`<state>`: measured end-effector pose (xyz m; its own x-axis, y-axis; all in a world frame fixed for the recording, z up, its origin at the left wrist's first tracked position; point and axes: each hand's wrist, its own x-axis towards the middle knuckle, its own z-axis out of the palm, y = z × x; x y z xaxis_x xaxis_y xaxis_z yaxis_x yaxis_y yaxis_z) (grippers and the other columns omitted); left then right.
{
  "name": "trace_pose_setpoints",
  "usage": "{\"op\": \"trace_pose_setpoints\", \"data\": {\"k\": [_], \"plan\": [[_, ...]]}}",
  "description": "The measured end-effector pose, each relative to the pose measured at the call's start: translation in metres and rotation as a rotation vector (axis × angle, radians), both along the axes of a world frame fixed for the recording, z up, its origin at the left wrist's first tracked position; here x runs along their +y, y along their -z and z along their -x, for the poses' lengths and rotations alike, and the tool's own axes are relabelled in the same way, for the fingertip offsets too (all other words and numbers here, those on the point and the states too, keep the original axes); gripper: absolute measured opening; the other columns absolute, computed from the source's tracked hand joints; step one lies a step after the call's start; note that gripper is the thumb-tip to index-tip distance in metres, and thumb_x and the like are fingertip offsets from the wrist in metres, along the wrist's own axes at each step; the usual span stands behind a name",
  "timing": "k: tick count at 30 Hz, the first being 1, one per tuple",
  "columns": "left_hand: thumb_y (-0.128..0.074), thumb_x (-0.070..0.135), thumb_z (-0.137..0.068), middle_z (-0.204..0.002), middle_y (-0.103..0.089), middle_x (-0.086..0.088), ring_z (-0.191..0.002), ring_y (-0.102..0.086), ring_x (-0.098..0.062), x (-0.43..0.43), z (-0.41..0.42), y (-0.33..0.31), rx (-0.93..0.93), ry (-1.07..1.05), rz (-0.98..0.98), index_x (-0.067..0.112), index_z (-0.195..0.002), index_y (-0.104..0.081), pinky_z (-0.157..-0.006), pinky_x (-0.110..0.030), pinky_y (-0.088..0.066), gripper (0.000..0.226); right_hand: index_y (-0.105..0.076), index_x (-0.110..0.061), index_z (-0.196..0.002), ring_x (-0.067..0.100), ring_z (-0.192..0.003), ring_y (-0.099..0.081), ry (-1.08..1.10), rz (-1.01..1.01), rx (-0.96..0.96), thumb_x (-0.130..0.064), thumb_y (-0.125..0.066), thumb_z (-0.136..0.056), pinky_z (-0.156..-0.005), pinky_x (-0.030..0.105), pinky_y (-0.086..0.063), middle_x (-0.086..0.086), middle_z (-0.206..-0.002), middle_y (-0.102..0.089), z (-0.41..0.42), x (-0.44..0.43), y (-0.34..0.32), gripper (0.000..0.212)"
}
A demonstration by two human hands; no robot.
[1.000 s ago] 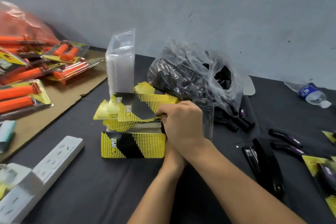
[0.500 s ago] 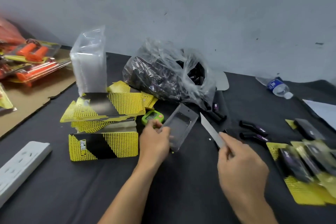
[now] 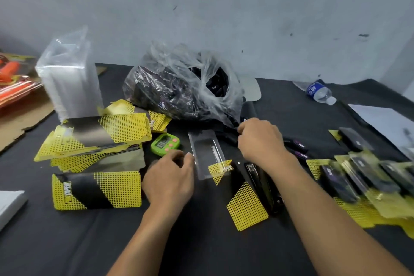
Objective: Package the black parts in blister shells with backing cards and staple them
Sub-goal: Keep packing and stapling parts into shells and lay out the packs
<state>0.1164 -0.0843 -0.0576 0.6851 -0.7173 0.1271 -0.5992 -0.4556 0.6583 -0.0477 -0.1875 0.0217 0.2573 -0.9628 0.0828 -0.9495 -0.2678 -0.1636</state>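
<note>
Blister shell (image 3: 205, 152) lies on the table (image 3: 201, 244) at 1 o'clock from the left grip (image 3: 170, 177), loosely open, empty. Right grip (image 3: 259, 139) curls over a black part (image 3: 226, 137); hold unclear.

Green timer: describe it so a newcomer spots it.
Find the big clear bag of black parts. In front, between the yellow card stack and the loose blister shell, sits the timer: the only lime-green item, pink buttons.

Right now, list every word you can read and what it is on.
"TAPER": black part inside the clear plastic bag.
"TAPER", likely: logo on the yellow-and-black backing card.
Too blurred to read: blue water-bottle label, green timer display.
</note>
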Motion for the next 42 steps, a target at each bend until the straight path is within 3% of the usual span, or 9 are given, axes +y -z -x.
{"op": "trace_pose_setpoints", "data": {"k": [5, 11, 14, 17, 22, 26, 30, 35, 42], "plan": [[-0.065, 0.048, -0.092, -0.122, -0.072, 0.015, -0.118, -0.062, -0.018, -0.001, -0.006, 0.005, 0.178, 0.18, 0.141, 0.04, -0.145, -0.051, -0.088, -0.031, -0.041, 0.056, -0.061, -0.014, -0.132, 0.034, -0.104, -0.061, -0.201, -0.131, 0.189, 0.005, -0.053, -0.09, -0.074, 0.04, -0.045, 0.015, -0.126, -0.064, -0.039, -0.038, 0.019, 0.047], [-0.074, 0.035, -0.082, -0.086, -0.072, 0.022, -0.088, -0.062, 0.001, -0.002, -0.007, 0.004, 0.252, 0.257, 0.118, 0.043, -0.148, -0.046, -0.071, -0.023, -0.045, 0.072, -0.061, -0.014, -0.12, 0.032, -0.094, -0.059, -0.196, -0.031, 0.253, -0.005, -0.053, -0.095, -0.072, 0.039, -0.041, 0.012, -0.119, -0.066, -0.034, -0.042, 0.009, 0.029], [-0.074, 0.03, -0.08, -0.081, -0.071, 0.017, -0.081, -0.063, -0.001, -0.003, -0.007, 0.004, 0.312, 0.226, 0.14, 0.042, -0.15, -0.043, -0.068, -0.025, -0.046, 0.077, -0.061, -0.018, -0.121, 0.029, -0.098, -0.063, -0.112, -0.099, -0.51, -0.009, -0.062, -0.094, -0.082, 0.042, -0.052, 0.007, -0.115, -0.069, -0.017, -0.024, -0.002, 0.029], [-0.071, 0.028, -0.078, -0.077, -0.07, 0.019, -0.075, -0.064, 0.0, -0.005, -0.007, 0.003, 0.341, 0.226, 0.161, 0.045, -0.142, -0.049, -0.063, -0.026, -0.044, 0.071, -0.061, -0.024, -0.118, 0.019, -0.091, -0.071, -0.078, -0.472, -1.408, 0.005, -0.065, -0.094, -0.079, 0.04, -0.062, 0.006, -0.107, -0.071, -0.01, 0.019, 0.008, 0.037], [-0.069, 0.031, -0.077, -0.079, -0.071, 0.012, -0.081, -0.063, -0.001, -0.003, -0.008, 0.003, 0.325, 0.234, 0.153, 0.043, -0.139, -0.055, -0.065, -0.02, -0.042, 0.065, -0.061, -0.017, -0.105, 0.022, -0.081, -0.068, -0.126, -0.785, -1.697, 0.011, -0.061, -0.092, -0.064, 0.032, -0.058, 0.008, -0.093, -0.067, 0.002, 0.056, 0.034, 0.03], [-0.069, 0.033, -0.077, -0.079, -0.068, 0.013, -0.079, -0.06, -0.001, -0.004, -0.005, 0.006, 0.264, 0.24, 0.148, 0.041, -0.141, -0.053, -0.063, -0.02, -0.04, 0.066, -0.064, -0.015, -0.111, 0.024, -0.088, -0.066, -0.084, -0.75, -1.676, 0.01, -0.062, -0.093, -0.072, 0.038, -0.058, 0.003, -0.089, -0.067, 0.001, 0.064, 0.048, 0.031], [-0.071, 0.026, -0.076, -0.068, -0.068, 0.009, -0.068, -0.063, -0.003, -0.008, -0.007, 0.009, 0.348, 0.219, 0.17, 0.04, -0.138, -0.058, -0.059, -0.024, -0.043, 0.065, -0.065, -0.03, -0.112, 0.024, -0.084, -0.07, 0.016, -0.433, -1.42, -0.001, -0.071, -0.089, -0.086, 0.049, -0.058, -0.001, -0.086, -0.072, -0.003, 0.07, 0.055, 0.037], [-0.063, 0.023, -0.062, -0.054, -0.045, 0.009, -0.054, -0.047, -0.009, -0.011, -0.005, 0.01, 0.617, 0.248, 0.326, 0.034, -0.12, -0.073, -0.06, -0.029, -0.045, 0.06, -0.065, -0.028, -0.087, 0.005, -0.077, -0.068, -0.146, -0.03, -1.0, -0.019, -0.073, -0.084, -0.065, 0.013, -0.049, -0.014, -0.082, -0.072, -0.004, 0.075, 0.056, 0.013], [-0.063, 0.004, -0.085, -0.063, -0.062, 0.001, -0.061, -0.055, -0.016, -0.006, 0.0, 0.01, 0.521, 0.424, 0.387, 0.03, -0.092, -0.058, -0.065, -0.039, -0.048, 0.027, -0.051, -0.04, -0.103, 0.005, -0.069, -0.067, -0.075, 0.033, -1.003, -0.034, -0.078, -0.085, -0.061, 0.011, -0.045, -0.015, -0.079, -0.071, -0.003, 0.073, 0.062, 0.033]]}}
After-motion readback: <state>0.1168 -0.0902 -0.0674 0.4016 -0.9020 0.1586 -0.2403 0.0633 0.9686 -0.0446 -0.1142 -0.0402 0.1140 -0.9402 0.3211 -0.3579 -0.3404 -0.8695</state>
